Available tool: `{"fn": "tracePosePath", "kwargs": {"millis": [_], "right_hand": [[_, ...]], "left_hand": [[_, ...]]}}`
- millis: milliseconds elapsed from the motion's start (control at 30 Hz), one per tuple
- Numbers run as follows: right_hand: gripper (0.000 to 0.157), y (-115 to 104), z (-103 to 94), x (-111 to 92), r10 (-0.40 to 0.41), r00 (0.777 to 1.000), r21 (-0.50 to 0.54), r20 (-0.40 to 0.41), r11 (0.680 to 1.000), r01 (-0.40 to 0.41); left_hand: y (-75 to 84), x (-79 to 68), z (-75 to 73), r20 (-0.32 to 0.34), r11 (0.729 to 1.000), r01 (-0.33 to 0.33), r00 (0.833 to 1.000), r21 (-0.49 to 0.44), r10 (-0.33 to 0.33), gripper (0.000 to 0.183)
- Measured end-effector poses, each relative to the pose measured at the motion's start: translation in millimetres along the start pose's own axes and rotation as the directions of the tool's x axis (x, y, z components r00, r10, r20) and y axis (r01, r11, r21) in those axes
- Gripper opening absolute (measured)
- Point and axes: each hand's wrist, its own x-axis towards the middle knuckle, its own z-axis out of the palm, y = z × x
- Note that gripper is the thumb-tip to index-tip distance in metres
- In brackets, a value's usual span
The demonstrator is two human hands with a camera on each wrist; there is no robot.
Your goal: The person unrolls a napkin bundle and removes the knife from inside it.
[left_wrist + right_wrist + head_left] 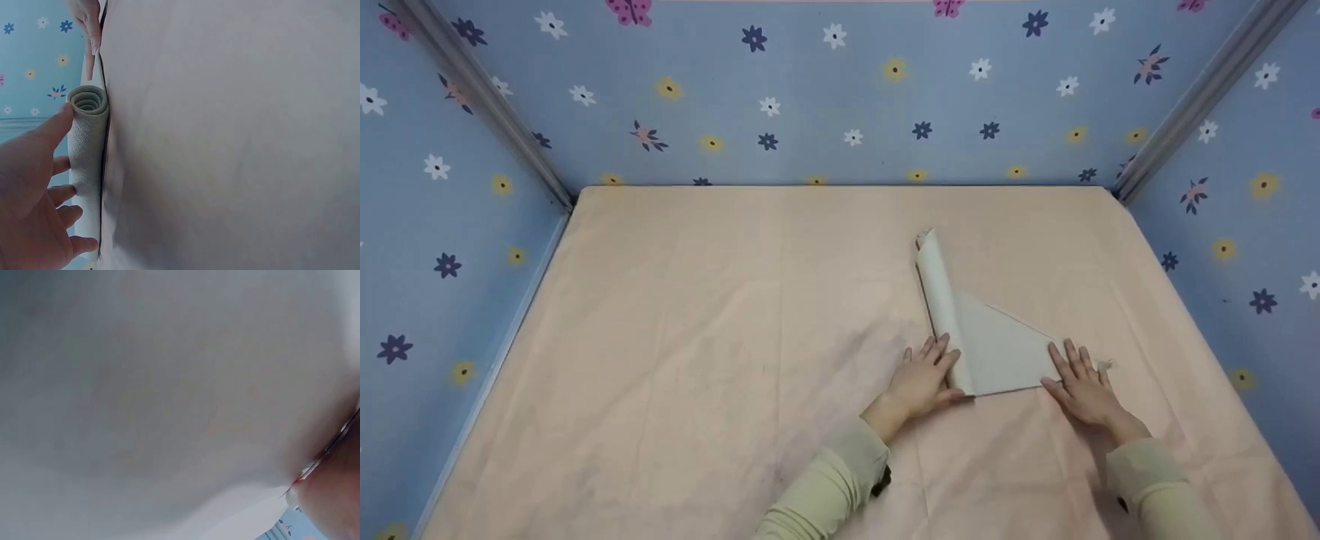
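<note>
A pale grey-green cloth is partly rolled up on the table, its roll slanting away from me. From the roll's right side, a flat triangular part of the cloth spreads out. My left hand rests against the roll's left side near its close end. In the left wrist view, the thumb touches the coiled end and the fingers spread along the side. My right hand presses with extended fingers on the cloth's right corner. A small whitish frayed bit shows beside its fingers.
A wrinkled peach cover lies over the table. Blue flower-patterned panels stand behind and on both sides, with grey metal posts at the back corners. The right wrist view is mostly blurred pale surface.
</note>
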Motion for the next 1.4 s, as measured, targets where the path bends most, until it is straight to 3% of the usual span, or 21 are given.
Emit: {"fn": "tracePosePath", "kwargs": {"millis": [233, 900, 1400], "right_hand": [[0.064, 0.3, 1.2, -1.4, -0.017, 1.0, -0.013, -0.003, 1.0, 0.017], [0.064, -0.6, -0.5, -1.0, -0.014, 1.0, 0.002, 0.0, 1.0, 0.014], [0.066, 0.5, -0.6, -0.7, 0.006, 1.0, 0.013, 0.022, 1.0, -0.006]], "left_hand": [[-1.6, -2.2, -0.7, 0.025, 1.0, 0.004, 1.0, -0.027, -0.004, 0.066], [0.3, -1.2, -2.6, 0.016, 1.0, -0.005, 1.0, -0.015, 0.006, 0.066], [16.1, 10.3, -5.9, 0.004, 1.0, -0.001, 1.0, 0.01, 0.001, 0.069]]}}
